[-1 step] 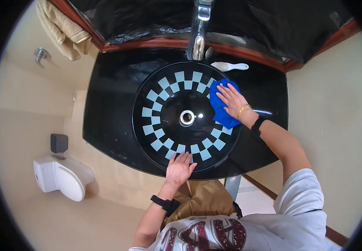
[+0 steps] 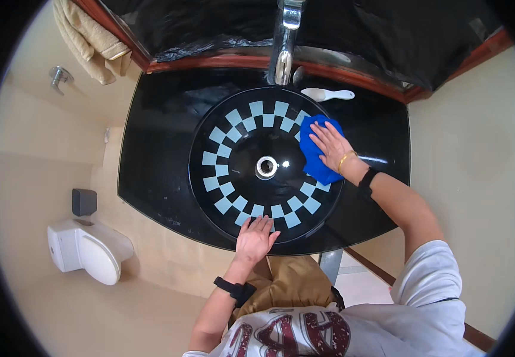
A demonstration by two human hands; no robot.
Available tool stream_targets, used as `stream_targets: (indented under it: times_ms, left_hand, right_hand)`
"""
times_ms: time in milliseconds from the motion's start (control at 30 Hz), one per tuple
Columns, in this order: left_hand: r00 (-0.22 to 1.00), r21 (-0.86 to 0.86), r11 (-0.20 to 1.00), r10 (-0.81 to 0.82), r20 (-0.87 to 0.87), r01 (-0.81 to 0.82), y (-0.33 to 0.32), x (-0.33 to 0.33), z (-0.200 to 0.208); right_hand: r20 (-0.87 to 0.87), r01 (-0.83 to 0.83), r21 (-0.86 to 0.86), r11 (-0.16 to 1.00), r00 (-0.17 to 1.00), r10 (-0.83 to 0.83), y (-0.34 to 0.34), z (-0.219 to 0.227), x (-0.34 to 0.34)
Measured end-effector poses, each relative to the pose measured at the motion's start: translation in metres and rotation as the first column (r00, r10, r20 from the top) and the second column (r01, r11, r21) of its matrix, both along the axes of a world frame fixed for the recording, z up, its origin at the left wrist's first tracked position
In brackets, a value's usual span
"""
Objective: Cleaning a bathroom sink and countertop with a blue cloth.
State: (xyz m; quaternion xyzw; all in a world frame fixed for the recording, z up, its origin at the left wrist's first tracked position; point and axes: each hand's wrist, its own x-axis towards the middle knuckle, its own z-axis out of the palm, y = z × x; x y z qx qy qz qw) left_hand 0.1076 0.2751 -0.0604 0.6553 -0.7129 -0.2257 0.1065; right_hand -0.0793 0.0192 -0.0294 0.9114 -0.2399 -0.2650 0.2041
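Observation:
My right hand (image 2: 332,143) lies flat, fingers spread, on a blue cloth (image 2: 311,154). It presses the cloth against the right side of a round black washbasin (image 2: 242,187), whose inside carries a ring of pale checkered squares. A gold bracelet (image 2: 346,158) circles that wrist. At the basin's near rim rests my left hand (image 2: 254,239), open and holding nothing, its fingers stretched forward over the squares. A round metal drain (image 2: 266,168) sits in the basin's middle. What lies under the cloth is hidden.
A chrome faucet (image 2: 282,62) rises behind the basin. A white-handled brush (image 2: 332,94) lies right of it on the black countertop (image 2: 156,137). Beige towels (image 2: 88,44) hang at the upper left. Lower left stands a white toilet (image 2: 94,253) by a grey bin (image 2: 84,202).
My right hand and the blue cloth have shifted very slightly toward me and to the right. The left hand stays at the near rim.

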Motion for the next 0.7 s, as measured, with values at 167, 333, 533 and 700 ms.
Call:
stream_targets:
  times_ms: [167,333,533,700]
  left_hand:
    - [0.995,-0.035,0.999,0.03,-0.097,-0.033,0.001,0.006,0.014]
    - [0.975,-0.161,0.964,0.2,-0.093,-0.212,0.0,0.037,0.02]
    - [0.914,-0.166,0.924,0.37,0.166,-0.344,-0.024,0.077,0.012]
    - [0.89,-0.162,0.905,0.418,0.18,-0.393,-0.044,0.078,0.012]
  right_hand:
    - [-0.167,0.151,0.399,0.904,0.982,-0.09,0.067,-0.011,0.0]
    - [-0.08,0.177,0.837,0.518,0.976,-0.205,0.144,-0.04,0.046]
    - [0.258,-0.04,0.884,0.466,0.874,-0.413,0.163,-0.084,0.138]
    - [0.598,0.023,0.665,0.746,0.582,-0.551,0.125,-0.116,0.202]
